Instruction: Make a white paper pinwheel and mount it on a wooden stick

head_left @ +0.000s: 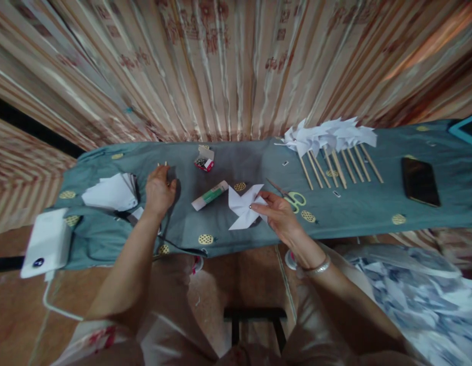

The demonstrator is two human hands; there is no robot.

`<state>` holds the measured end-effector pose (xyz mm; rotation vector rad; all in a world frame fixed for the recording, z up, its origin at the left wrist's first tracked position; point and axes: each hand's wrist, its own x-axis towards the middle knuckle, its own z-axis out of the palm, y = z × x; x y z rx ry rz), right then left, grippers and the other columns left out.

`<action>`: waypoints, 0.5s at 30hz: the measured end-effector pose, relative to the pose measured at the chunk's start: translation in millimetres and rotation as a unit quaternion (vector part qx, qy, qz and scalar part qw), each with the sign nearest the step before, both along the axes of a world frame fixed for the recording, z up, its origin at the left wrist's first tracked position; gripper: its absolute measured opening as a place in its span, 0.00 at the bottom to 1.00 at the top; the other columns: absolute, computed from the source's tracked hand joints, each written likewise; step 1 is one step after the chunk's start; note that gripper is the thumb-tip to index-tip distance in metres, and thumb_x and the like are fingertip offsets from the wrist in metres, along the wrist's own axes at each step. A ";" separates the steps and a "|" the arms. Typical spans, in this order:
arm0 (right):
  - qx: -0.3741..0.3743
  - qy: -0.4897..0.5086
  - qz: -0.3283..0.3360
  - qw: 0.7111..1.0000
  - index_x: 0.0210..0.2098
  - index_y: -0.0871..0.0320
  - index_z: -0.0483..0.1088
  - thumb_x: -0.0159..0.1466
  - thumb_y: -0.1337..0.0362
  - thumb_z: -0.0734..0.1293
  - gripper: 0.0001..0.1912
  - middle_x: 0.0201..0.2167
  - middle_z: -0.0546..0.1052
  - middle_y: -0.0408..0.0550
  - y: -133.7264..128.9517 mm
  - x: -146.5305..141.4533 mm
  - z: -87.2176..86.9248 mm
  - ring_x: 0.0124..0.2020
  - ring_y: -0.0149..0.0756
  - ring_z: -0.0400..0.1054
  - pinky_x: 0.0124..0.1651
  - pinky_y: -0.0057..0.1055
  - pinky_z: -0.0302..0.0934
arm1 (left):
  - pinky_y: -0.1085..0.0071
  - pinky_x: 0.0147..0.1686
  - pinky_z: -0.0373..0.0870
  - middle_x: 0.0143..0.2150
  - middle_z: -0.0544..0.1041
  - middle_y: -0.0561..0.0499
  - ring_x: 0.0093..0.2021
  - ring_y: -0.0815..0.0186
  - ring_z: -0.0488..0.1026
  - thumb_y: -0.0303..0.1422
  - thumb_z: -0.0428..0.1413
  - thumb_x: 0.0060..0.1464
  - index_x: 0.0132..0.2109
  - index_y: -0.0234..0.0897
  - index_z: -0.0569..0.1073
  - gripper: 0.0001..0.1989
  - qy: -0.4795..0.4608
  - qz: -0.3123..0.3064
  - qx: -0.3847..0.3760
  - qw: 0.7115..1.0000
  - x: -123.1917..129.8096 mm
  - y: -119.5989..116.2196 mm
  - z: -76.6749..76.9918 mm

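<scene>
A white paper pinwheel [241, 207] with a small dark pin at its centre is pinched between the thumb and fingers of my right hand [277, 213], just above the cloth. Farther left, my left hand [158, 189] is low over the table with its fingers curled. Small pale tips, like stick ends, show past its fingers; most of what it holds is hidden. Between my hands lie a glue stick [210, 195] and an open small red box of pins [204, 161]. Green-handled scissors [293, 199] rest behind my right hand.
Several finished pinwheels [331, 136] on wooden sticks lie in a row at the back right. A stack of white paper [112, 192] and a white power bank [47, 244] with a cable are left. A phone [420, 181] lies right; a bag of paper pieces [419, 300] stands below.
</scene>
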<state>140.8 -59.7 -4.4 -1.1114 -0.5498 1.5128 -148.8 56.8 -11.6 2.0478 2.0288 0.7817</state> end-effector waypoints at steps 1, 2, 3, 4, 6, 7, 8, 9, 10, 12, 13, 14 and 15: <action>0.002 -0.001 0.002 1.000 0.31 0.56 0.75 0.40 0.66 0.81 0.20 0.30 0.81 0.41 0.0 0.9 -0.6 0.30 0.32 0.74 0.38 0.30 0.70 | 0.53 0.64 0.58 0.62 0.70 0.37 0.65 0.49 0.63 0.28 0.53 0.49 0.58 0.31 0.70 0.26 0.009 -0.008 0.002 1.000 -0.8 2.7 -2.6; 0.005 -0.002 0.006 1.000 0.32 0.56 0.75 0.41 0.66 0.80 0.19 0.31 0.81 0.41 -0.1 1.7 -1.3 0.30 0.32 0.74 0.39 0.30 0.70 | 0.52 0.65 0.58 0.63 0.69 0.37 0.66 0.49 0.62 0.28 0.52 0.49 0.58 0.31 0.69 0.27 0.016 -0.013 0.002 1.000 -1.6 5.3 -4.9; 0.006 -0.003 0.010 1.000 0.33 0.56 0.75 0.41 0.65 0.80 0.19 0.31 0.81 0.41 -0.2 2.5 -1.9 0.30 0.31 0.74 0.39 0.30 0.70 | 0.52 0.65 0.57 0.63 0.69 0.37 0.66 0.49 0.62 0.28 0.52 0.50 0.59 0.31 0.68 0.27 0.021 -0.016 0.002 1.000 -2.7 7.8 -7.0; 0.007 -0.004 0.014 1.000 0.33 0.56 0.75 0.42 0.65 0.80 0.19 0.31 0.81 0.41 -0.3 3.1 -2.3 0.30 0.31 0.74 0.40 0.30 0.70 | 0.52 0.65 0.57 0.64 0.69 0.36 0.66 0.49 0.62 0.27 0.51 0.50 0.59 0.30 0.67 0.28 0.025 -0.018 0.003 1.000 -3.9 10.1 -8.8; 0.008 -0.005 0.018 1.000 0.34 0.55 0.75 0.43 0.65 0.80 0.19 0.31 0.81 0.40 -0.3 3.9 -2.7 0.30 0.31 0.74 0.40 0.31 0.69 | 0.54 0.65 0.56 0.64 0.68 0.35 0.66 0.49 0.62 0.27 0.50 0.50 0.59 0.28 0.67 0.28 0.028 -0.019 0.003 0.999 -6.5 14.5 -11.9; 0.009 -0.004 0.018 1.000 0.33 0.55 0.75 0.43 0.65 0.80 0.19 0.31 0.81 0.40 -0.3 4.0 -2.5 0.30 0.31 0.74 0.40 0.30 0.69 | 0.55 0.65 0.56 0.64 0.67 0.35 0.66 0.50 0.62 0.26 0.49 0.50 0.59 0.28 0.67 0.28 0.027 -0.019 0.003 0.999 -7.6 16.3 -13.1; 0.010 -0.002 0.018 1.000 0.33 0.55 0.75 0.43 0.65 0.80 0.19 0.31 0.81 0.40 -0.1 4.0 -2.3 0.30 0.31 0.74 0.40 0.30 0.69 | 0.55 0.65 0.57 0.63 0.68 0.34 0.65 0.50 0.62 0.26 0.49 0.49 0.59 0.27 0.67 0.28 0.026 -0.020 0.003 0.999 -8.4 17.9 -13.9; 0.011 0.001 0.017 1.000 0.33 0.55 0.75 0.43 0.65 0.80 0.18 0.31 0.81 0.40 0.0 3.9 -2.0 0.30 0.31 0.74 0.39 0.30 0.70 | 0.56 0.65 0.57 0.63 0.68 0.35 0.65 0.50 0.63 0.25 0.49 0.48 0.58 0.28 0.67 0.28 0.025 -0.020 0.002 0.999 -8.8 19.4 -14.5; 0.012 0.003 0.016 1.000 0.33 0.55 0.75 0.43 0.65 0.80 0.18 0.30 0.81 0.40 0.2 3.8 -1.8 0.29 0.31 0.74 0.39 0.30 0.70 | 0.56 0.64 0.58 0.62 0.69 0.35 0.64 0.50 0.64 0.24 0.49 0.48 0.58 0.28 0.68 0.28 0.024 -0.019 0.002 1.000 -8.8 20.6 -14.6; 0.015 0.005 0.016 1.000 0.33 0.55 0.75 0.43 0.65 0.80 0.18 0.30 0.81 0.41 0.6 3.7 -1.8 0.29 0.31 0.74 0.38 0.30 0.70 | 0.54 0.63 0.60 0.62 0.69 0.34 0.62 0.49 0.66 0.23 0.49 0.47 0.57 0.28 0.69 0.28 0.025 -0.017 0.004 1.000 -8.0 22.6 -14.0; 0.015 0.004 0.016 1.000 0.33 0.55 0.75 0.43 0.66 0.80 0.18 0.30 0.81 0.41 0.7 3.8 -2.0 0.29 0.31 0.74 0.38 0.30 0.70 | 0.53 0.62 0.61 0.61 0.70 0.34 0.62 0.48 0.67 0.22 0.49 0.46 0.57 0.28 0.69 0.27 0.023 -0.015 0.004 1.000 -7.4 23.5 -13.3; 0.015 0.002 0.017 1.000 0.34 0.55 0.75 0.43 0.66 0.80 0.19 0.30 0.81 0.41 0.8 4.1 -2.3 0.29 0.32 0.74 0.38 0.30 0.70 | 0.52 0.61 0.61 0.61 0.71 0.35 0.61 0.47 0.68 0.22 0.49 0.46 0.56 0.29 0.70 0.27 0.019 -0.011 0.002 1.000 -6.8 24.2 -12.4; 0.014 0.001 0.019 1.000 0.34 0.55 0.75 0.43 0.66 0.80 0.19 0.30 0.81 0.41 0.8 4.4 -2.6 0.30 0.32 0.75 0.39 0.31 0.70 | 0.52 0.61 0.62 0.60 0.72 0.35 0.60 0.47 0.68 0.21 0.50 0.46 0.56 0.29 0.70 0.26 0.013 -0.006 -0.002 1.000 -6.3 24.8 -11.5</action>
